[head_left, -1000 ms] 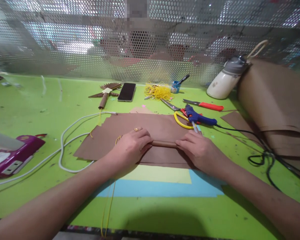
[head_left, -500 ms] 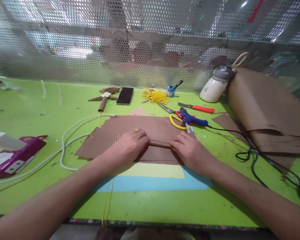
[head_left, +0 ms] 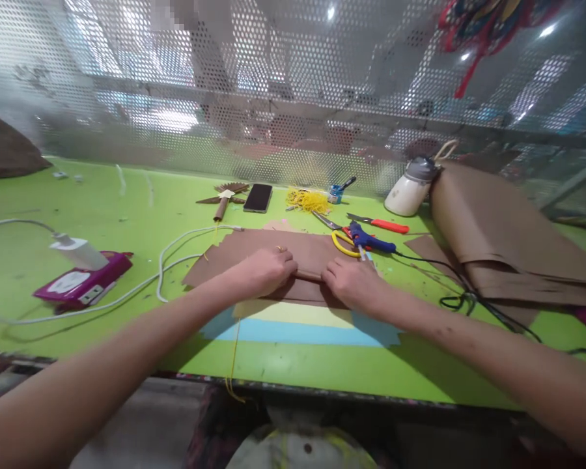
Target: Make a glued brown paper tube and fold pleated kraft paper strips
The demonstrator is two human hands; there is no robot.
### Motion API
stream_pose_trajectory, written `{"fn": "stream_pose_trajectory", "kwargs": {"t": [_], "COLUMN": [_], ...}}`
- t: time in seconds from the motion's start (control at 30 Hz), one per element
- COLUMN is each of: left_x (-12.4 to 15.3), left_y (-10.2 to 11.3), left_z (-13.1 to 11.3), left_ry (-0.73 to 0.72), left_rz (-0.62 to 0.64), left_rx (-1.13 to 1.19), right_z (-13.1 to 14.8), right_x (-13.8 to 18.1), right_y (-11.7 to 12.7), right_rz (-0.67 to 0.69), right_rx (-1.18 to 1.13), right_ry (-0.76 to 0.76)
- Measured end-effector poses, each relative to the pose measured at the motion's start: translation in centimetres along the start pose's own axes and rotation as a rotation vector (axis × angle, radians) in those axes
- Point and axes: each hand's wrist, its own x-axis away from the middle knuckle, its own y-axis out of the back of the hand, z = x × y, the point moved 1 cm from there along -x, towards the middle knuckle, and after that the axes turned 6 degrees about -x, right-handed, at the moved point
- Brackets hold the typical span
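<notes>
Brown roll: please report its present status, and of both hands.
Left hand, right hand: holding brown roll, its middle showing between. Roll: over brown paper. Glue gun: just beyond right hand.

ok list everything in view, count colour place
table: 1, green, centre
mesh: 1, silver, back
ornament: 1, reddish, upper right
mound: 1, brown, left edge
power strip: 1, purple, left
charger: 1, white, on strip
cable: 1 or more, white, left
craft: 1, brown, back
phone: 1, black, back
shreds: 1 pile, yellow, back
jar: 1, blue, back
pen: 1, dark, in jar
knife: 1, red-handled, right
scissors: 1, yellow-handled, centre
glue gun: 1, blue, right
cord: 1, black, right
bottle: 1, white, back right
bundle: 1, brown, right
sheets: several, brown, under hands
papers: 2, yellow and blue, front
string: some, yellow, front edge
roll: 1, brown, between hands
left hand: 1, gripping roll
right hand: 1, gripping roll
</notes>
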Motion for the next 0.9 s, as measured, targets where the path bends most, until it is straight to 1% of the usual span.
{"fn": "stream_pose_trajectory", "kwargs": {"t": [0.17,0.3,0.37,0.47,0.5,0.53,0.57,0.6,0.63,0.67,0.7,0.77,0.83,0.9], "left_x": [0.2,0.2,0.2,0.4,0.6,0.8,1.1,1.2,1.2,1.0,0.8,-0.1,-1.2,-2.0], "left_y": [0.3,0.4,1.0,3.1,4.0,4.8,5.5,5.8,5.8,5.6,5.2,4.4,3.9,3.7], "left_z": [0.2,0.2,0.1,-0.8,-1.3,-1.9,-2.6,-3.3,-4.1,-4.8,-5.5,-6.2,-6.2,-5.9], "left_ry": [-0.011,0.024,0.042,0.102,0.191,0.322,0.486,0.628,0.744,0.85,0.971,1.032,1.054,1.067], "left_rz": [0.007,-0.015,-0.031,-0.106,-0.192,-0.268,-0.349,-0.363,-0.299,-0.208,-0.18,-0.212,-0.301,-0.394], "left_rx": [0.015,0.037,0.041,0.068,0.139,0.249,0.408,0.637,0.932,1.258,1.539,1.64,1.68,1.697], "right_z": [0.2,0.2,0.3,0.2,0.2,0.2,0.2,0.3,0.4,0.5,0.8,1.5,2.4,3.4], "right_x": [-0.3,-0.1,0.1,0.5,0.6,0.7,0.8,0.8,0.8,0.7,0.6,0.3,0.1,0.0], "right_y": [0.0,0.2,0.4,0.8,1.0,1.3,1.5,1.8,2.1,2.3,2.6,3.1,3.6,4.1], "right_rz": [0.008,0.014,0.01,-0.02,-0.037,-0.058,-0.081,-0.103,-0.125,-0.146,-0.164,-0.195,-0.22,-0.24], "right_rx": [0.018,0.015,0.007,-0.008,-0.014,-0.02,-0.025,-0.03,-0.034,-0.034,-0.031,-0.018,0.005,0.032], "right_ry": [0.003,-0.003,-0.009,-0.058,-0.083,-0.109,-0.133,-0.152,-0.169,-0.183,-0.194,-0.206,-0.216,-0.225]}}
